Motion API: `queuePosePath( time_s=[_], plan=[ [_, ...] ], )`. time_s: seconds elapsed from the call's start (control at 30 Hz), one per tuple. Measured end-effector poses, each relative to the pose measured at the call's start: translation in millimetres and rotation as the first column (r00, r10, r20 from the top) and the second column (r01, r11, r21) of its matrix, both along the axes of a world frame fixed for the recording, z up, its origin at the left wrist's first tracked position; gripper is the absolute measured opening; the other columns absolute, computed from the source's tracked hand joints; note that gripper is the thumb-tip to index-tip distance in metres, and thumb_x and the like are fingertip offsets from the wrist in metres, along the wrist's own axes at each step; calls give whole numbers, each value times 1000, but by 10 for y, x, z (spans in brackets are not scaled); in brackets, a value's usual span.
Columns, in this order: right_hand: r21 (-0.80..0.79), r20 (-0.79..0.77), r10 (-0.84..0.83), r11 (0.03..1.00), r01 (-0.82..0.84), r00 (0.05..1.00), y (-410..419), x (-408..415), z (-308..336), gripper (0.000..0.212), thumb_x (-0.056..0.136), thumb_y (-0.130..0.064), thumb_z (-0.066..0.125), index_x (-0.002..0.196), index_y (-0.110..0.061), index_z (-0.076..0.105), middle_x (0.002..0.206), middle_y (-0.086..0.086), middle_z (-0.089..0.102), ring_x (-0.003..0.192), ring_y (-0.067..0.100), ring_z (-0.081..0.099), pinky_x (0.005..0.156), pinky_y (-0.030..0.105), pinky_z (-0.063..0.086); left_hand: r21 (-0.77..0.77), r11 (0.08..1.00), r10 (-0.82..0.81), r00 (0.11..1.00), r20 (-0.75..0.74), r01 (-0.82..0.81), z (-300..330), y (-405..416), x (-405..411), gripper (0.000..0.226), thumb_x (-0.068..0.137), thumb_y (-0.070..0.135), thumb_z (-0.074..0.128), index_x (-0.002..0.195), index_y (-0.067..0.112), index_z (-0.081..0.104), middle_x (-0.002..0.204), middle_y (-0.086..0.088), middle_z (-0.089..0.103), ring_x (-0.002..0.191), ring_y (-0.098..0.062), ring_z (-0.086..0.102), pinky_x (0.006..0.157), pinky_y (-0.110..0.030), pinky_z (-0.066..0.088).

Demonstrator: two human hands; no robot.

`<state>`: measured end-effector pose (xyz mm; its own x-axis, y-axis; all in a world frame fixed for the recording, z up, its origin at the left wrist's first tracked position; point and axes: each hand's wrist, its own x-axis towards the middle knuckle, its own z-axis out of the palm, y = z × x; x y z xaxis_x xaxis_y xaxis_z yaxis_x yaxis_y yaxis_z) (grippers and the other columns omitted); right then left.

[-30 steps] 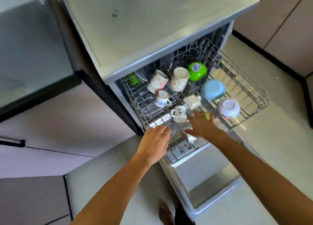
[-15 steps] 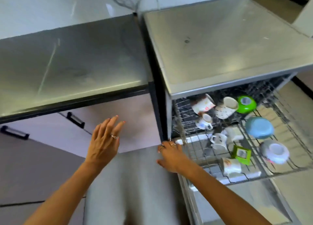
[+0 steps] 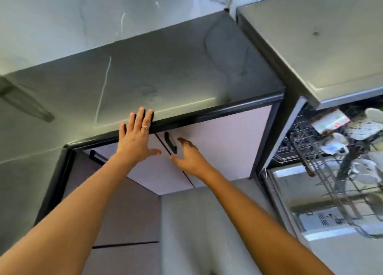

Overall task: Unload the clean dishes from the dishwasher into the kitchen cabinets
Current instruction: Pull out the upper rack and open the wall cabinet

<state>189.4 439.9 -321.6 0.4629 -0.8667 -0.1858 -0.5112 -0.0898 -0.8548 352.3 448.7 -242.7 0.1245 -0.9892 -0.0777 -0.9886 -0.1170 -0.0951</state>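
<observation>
While both arms reach toward the lower cabinets, neither hand holds anything. The left hand [image 3: 135, 139] is flat, fingers straight and spread, its tips over the dark edge of the glossy grey countertop [image 3: 157, 78]. The right hand [image 3: 189, 157] is relaxed, fingers loosely extended just beside the black bar handle [image 3: 170, 142] of a pale, matte cabinet door [image 3: 223, 142]; contact with the handle cannot be confirmed. That handle is a slim straight bar — its long axis runs along the door's seam. A second handle [image 3: 95, 156] is partly hidden behind the left forearm.

At the right edge, the dishwasher [image 3: 310, 47] stands open, its wire rack [image 3: 331, 171] pulled out toward the floor side. The clean dishes [image 3: 331, 122] — white mugs and cups, one with a red print — sit in the rack, blurred and cut off by the frame edge; their orientation is hard to make out.
</observation>
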Motion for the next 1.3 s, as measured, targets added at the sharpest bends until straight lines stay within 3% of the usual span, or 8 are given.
queuePosePath(
  time_s=[0.17,0.3,0.6,0.7,0.87,1.03,1.13,1.3],
  plan=[
    [112,163,-216,973,200,963,-123,524,91,43,100,-35,37,138,-13,39,133,19,54,120,39,51,98,47,45,-63,998,-14,997,-77,9,-129,-22,49,130,61,53,81,149,30,-12,157,4,-16,145,-25,-16,115,-54,-4],
    [280,186,-374,906,316,908,-236,609,107,41,102,-38,31,136,-16,38,128,19,56,117,39,52,90,39,43,-4,999,-46,995,-84,46,-73,-33,66,133,62,52,81,148,30,-17,156,5,-20,144,-27,-20,114,-55,-6],
    [236,282,-442,892,385,852,370,410,24,26,102,-26,39,115,-7,51,97,4,58,88,16,55,74,25,41,113,993,-24,989,-147,41,30,-11,-2,138,55,76,69,146,27,-24,153,5,-30,141,-29,-28,110,-59,-13],
    [244,279,-384,915,322,880,626,163,10,28,101,-29,39,116,-9,52,99,-1,57,90,11,54,75,17,42,123,976,-163,977,-138,180,68,81,-124,131,60,80,61,145,31,-25,153,2,-31,141,-32,-27,109,-61,-12],
    [311,249,-350,912,268,903,905,-261,30,25,101,-27,41,113,-13,57,91,-4,63,74,3,56,77,24,43,136,771,-624,781,-30,622,149,268,-640,81,88,64,43,146,45,-11,157,11,-19,145,-21,-18,116,-55,-6],
    [436,216,-304,880,187,928,1157,-873,37,27,94,-26,48,86,-6,62,77,5,63,71,16,54,75,33,45,254,489,-859,512,-28,834,79,345,-1298,49,96,51,35,143,33,38,159,12,6,146,-11,-9,119,-40,-4],
    [507,223,-296,849,149,929,1302,-1332,89,15,96,-15,48,89,-8,59,79,10,59,71,17,54,73,29,46,200,468,-858,497,-132,861,-20,409,-1605,45,96,51,35,129,30,56,157,15,16,147,-9,-4,120,-40,2],
    [506,88,-415,802,318,906,1544,-2204,87,24,97,-15,48,110,1,61,97,23,64,82,19,60,81,30,52,81,539,-789,536,-299,838,-140,586,-2343,44,96,50,36,134,33,51,157,13,19,147,-8,-6,120,-44,3]
  ],
)
